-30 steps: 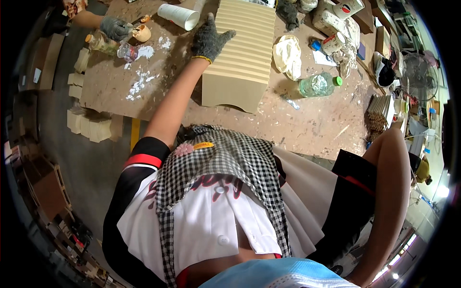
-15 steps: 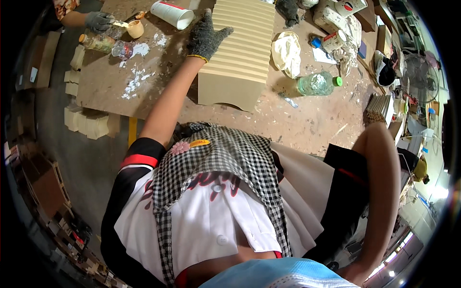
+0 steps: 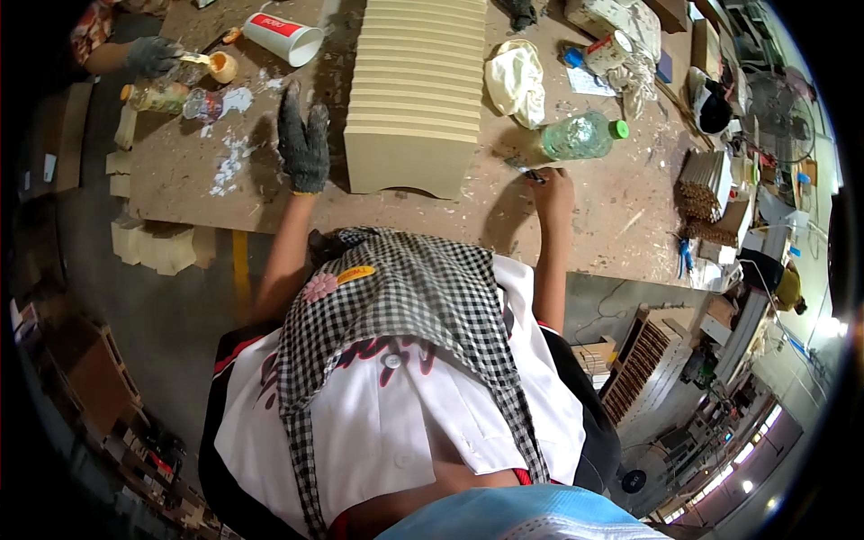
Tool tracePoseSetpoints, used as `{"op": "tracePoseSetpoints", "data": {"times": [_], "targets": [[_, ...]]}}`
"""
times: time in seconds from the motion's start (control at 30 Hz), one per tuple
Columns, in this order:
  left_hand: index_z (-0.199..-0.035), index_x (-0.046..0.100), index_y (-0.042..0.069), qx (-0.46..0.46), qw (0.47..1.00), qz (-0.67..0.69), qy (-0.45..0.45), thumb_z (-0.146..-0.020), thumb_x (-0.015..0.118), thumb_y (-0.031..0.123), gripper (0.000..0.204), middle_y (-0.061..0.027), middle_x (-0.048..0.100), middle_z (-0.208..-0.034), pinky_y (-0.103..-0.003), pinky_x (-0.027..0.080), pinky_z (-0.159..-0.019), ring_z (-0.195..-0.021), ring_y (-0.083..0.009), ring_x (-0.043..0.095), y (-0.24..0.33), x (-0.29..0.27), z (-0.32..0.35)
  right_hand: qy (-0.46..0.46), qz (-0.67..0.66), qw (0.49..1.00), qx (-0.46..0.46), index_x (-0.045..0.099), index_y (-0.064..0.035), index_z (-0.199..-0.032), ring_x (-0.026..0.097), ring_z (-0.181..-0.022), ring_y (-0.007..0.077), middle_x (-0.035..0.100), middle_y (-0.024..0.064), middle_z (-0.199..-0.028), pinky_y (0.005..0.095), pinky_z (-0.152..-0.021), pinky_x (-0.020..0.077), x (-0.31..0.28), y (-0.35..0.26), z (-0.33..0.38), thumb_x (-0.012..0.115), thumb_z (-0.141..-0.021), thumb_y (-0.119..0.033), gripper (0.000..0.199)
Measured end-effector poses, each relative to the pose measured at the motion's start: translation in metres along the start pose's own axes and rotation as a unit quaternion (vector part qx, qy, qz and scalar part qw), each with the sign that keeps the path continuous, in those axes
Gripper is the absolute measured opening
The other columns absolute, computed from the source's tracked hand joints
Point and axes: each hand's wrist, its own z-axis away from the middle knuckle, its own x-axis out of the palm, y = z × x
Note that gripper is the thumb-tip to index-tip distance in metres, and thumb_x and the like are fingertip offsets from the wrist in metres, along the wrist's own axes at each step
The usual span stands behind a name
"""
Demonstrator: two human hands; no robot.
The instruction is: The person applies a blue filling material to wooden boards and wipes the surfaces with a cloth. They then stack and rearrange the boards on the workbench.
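The tan ridged stack of boards (image 3: 412,160) looks like matt cardboard, smooth on its front. The brown flat table (image 3: 598,220) looks like wood, dull and rough, with crusty white paint spots (image 3: 231,167). The dark grey glove (image 3: 304,160) on the left hand (image 3: 303,144) is fuzzy knitted cloth. The pale green bottle (image 3: 576,137) is shiny see-through plastic. The cream cloth bundle (image 3: 515,83) is dull and wrinkly. The black-and-white checked apron (image 3: 400,283) is dull woven cloth. The light blue mask (image 3: 522,515) looks papery.
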Motion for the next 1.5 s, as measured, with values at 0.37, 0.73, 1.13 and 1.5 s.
{"op": "tracePoseSetpoints", "data": {"times": [0.37,0.73,1.13,1.5], "targets": [[-0.153,0.029,0.003,-0.129,0.943,0.138,-0.274,-0.086,0.076,0.038,0.089,-0.02,0.042,-0.15,-0.044,0.035,-0.113,-0.136,-0.0332,0.042,-0.037,0.032,0.084,-0.198,-0.156,0.968,0.003,0.061,-0.0018,-0.115,0.068,-0.084,0.0351,0.071,0.0162,-0.089,0.0413,-0.074,0.0522,0.018,0.036,-0.042,0.071,-0.088,-0.014,0.032],[-0.151,0.032,0.002,-0.196,0.933,0.135,-0.271,-0.079,0.082,0.036,0.094,-0.0213,0.046,-0.145,-0.044,0.038,-0.11,-0.132,-0.0352,0.046,-0.031,0.035,0.082,-0.101,0.12,0.854,-0.497,0.071,-0.0148,-0.103,0.062,-0.094,0.0215,0.064,0.0026,-0.091,0.035,-0.087,0.0441,-0.076,-0.15,-0.073,0.061,-0.092,-0.015,0.015],[-0.15,0.035,0.002,-0.077,0.972,0.118,-0.188,-0.078,0.083,0.038,0.093,-0.0216,0.047,-0.144,-0.045,0.039,-0.109,-0.131,-0.0373,0.046,-0.031,0.039,0.08,-0.091,0.147,0.813,-0.556,0.076,-0.0198,-0.102,0.059,-0.097,0.0178,0.065,-0.0015,-0.092,0.0336,-0.092,0.0406,-0.07,-0.139,-0.084,0.059,-0.087,-0.01,0.025],[-0.148,0.037,0.001,-0.039,0.977,0.105,-0.184,-0.079,0.081,0.041,0.092,-0.0237,0.045,-0.145,-0.048,0.034,-0.113,-0.135,-0.0411,0.041,-0.027,0.039,0.076,-0.071,0.152,0.816,-0.553,0.076,-0.0193,-0.099,0.06,-0.095,0.0166,0.065,-0.0015,-0.086,0.0353,-0.096,0.0383,-0.069,-0.138,-0.086,0.06,-0.09,-0.014,0.02]]}}
